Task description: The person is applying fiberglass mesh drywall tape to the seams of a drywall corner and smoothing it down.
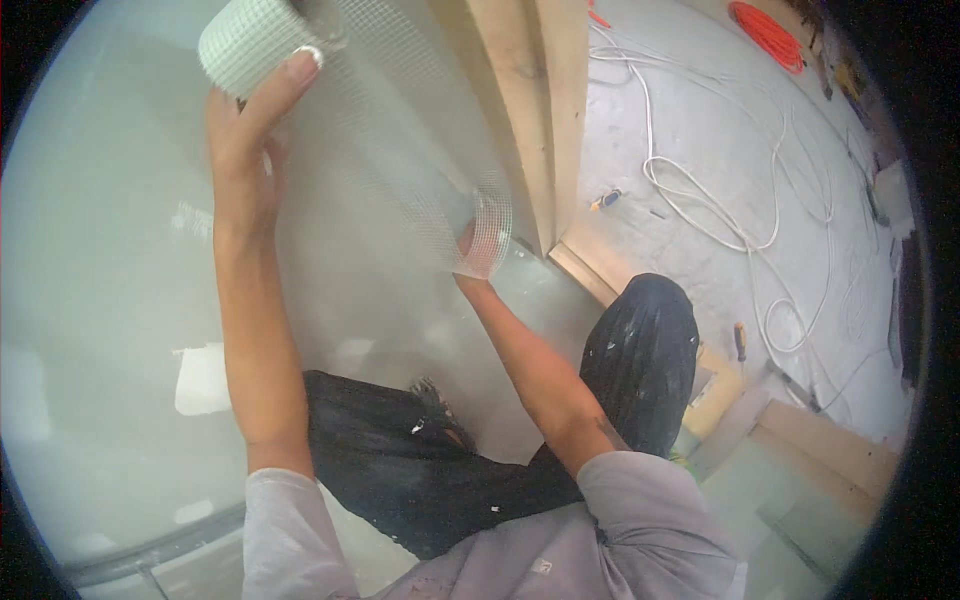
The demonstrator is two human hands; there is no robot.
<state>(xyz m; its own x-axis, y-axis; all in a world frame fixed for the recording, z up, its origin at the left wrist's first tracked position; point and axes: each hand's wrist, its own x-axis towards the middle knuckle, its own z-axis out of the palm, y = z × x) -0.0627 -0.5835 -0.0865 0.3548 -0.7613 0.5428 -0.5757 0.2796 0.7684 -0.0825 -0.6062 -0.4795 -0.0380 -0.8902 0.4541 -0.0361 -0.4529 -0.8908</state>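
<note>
My left hand (255, 130) is raised at the upper left, wrapped round a roll of white mesh tape (245, 45); its thumb lies along the roll's side. A loose see-through strip of mesh (395, 150) hangs from the roll, slanting down to the right. At its lower end the strip curls over my right hand (478, 250), which is low, close to the wooden frame's foot. The mesh and haze cover the right fingers, so their grip does not show.
A pale wall panel (130, 250) fills the left side. The wooden frame (545, 120) stands upright to the right of the strip. On the grey floor lie white cables (690, 200), an orange coil (768, 38), a screwdriver (740, 340) and a small blue-handled tool (606, 200).
</note>
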